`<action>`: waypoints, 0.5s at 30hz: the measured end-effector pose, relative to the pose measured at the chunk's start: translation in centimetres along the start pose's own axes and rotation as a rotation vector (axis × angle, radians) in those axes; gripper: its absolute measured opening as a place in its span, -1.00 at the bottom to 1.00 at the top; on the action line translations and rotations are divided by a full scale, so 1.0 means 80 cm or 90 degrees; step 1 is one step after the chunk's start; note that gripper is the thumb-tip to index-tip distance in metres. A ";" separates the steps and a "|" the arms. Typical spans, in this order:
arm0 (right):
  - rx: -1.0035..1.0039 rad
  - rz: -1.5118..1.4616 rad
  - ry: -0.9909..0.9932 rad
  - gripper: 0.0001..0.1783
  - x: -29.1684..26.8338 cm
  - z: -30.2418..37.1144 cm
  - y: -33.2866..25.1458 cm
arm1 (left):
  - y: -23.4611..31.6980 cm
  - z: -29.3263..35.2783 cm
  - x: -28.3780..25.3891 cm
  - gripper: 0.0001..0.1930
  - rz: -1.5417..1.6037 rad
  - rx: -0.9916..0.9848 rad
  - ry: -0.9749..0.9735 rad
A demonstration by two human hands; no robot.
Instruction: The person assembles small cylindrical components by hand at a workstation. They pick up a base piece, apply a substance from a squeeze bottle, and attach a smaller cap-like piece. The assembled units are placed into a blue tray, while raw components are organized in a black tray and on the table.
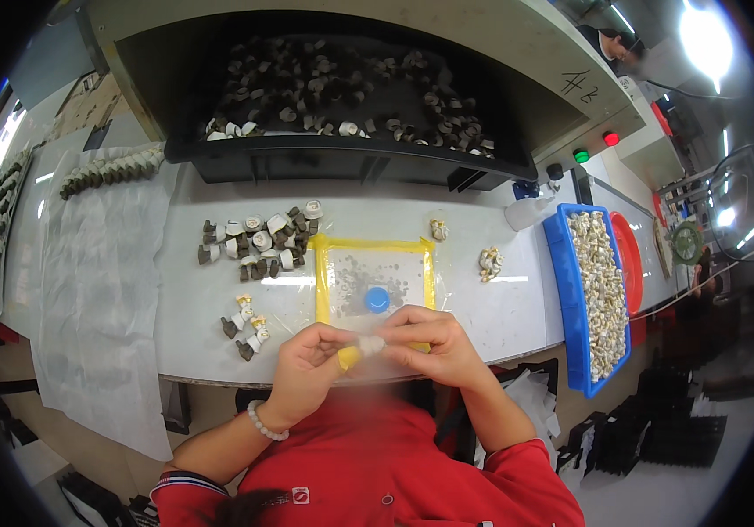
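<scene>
My left hand (305, 369) and my right hand (437, 347) meet near the table's front edge, fingertips pinching a small whitish piece (370, 345). It is blurred, so its exact kind cannot be made out. A yellow cover wraps my left thumb. Just beyond my fingers, a round blue cap or dish (377, 299) sits on a spotted pad (342, 272) edged with yellow tape. Left of the pad lie two small white, dark and gold figures (248, 327). Farther up is a cluster of white and dark pieces (258, 239). Two white-and-gold pieces, one of them here (489, 263), rest to the right.
A black bin (307, 162) of dark and white pieces stands at the back under a metal housing (517, 61). On the right are a blue tray (561, 263) full of white-gold pieces, a red tray (627, 255) and a white bottle (522, 213). Another person (610, 46) is at far right.
</scene>
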State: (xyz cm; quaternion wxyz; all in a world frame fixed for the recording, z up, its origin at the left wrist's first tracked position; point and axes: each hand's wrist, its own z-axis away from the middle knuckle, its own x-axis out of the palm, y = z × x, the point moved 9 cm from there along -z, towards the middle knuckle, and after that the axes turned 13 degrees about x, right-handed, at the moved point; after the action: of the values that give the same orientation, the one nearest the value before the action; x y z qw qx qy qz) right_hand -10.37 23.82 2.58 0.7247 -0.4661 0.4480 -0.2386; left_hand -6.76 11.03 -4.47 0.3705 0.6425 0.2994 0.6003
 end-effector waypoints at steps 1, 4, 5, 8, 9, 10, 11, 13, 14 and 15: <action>-0.006 0.009 -0.032 -0.72 -0.004 -0.002 -0.001 | 0.009 0.001 -0.001 -0.82 0.000 0.018 -0.002; -0.099 0.158 0.091 -0.74 -0.050 -0.012 -0.010 | 0.061 0.009 -0.018 -0.78 -0.031 0.145 0.025; -0.142 0.227 0.169 -0.74 -0.071 -0.015 -0.013 | 0.088 0.011 -0.033 -0.77 -0.059 0.237 0.054; -0.026 0.283 0.314 -0.70 -0.125 -0.037 0.018 | 0.143 0.034 -0.106 -0.73 -0.408 0.361 0.212; -0.010 0.308 0.329 -0.69 -0.130 -0.047 0.025 | 0.162 0.040 -0.119 -0.73 -0.542 0.384 0.240; 0.008 0.335 0.346 -0.68 -0.133 -0.054 0.030 | 0.177 0.046 -0.126 -0.72 -0.673 0.403 0.264; 0.036 0.340 0.332 -0.67 -0.131 -0.062 0.037 | 0.181 0.047 -0.129 -0.71 -0.741 0.401 0.253; 0.092 0.353 0.299 -0.65 -0.126 -0.075 0.050 | 0.181 0.052 -0.132 -0.71 -0.874 0.386 0.232; 0.112 0.342 0.273 -0.64 -0.124 -0.082 0.060 | 0.179 0.054 -0.132 -0.72 -0.885 0.402 0.223; 0.109 0.340 0.268 -0.64 -0.124 -0.083 0.059 | 0.178 0.051 -0.124 -0.73 -0.893 0.401 0.187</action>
State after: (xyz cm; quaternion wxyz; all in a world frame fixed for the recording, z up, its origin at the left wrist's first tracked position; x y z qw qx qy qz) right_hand -21.29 30.46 1.57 0.6898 -0.2106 0.6719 -0.1684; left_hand -4.53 -5.45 1.97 0.4200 0.2921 0.8376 0.1915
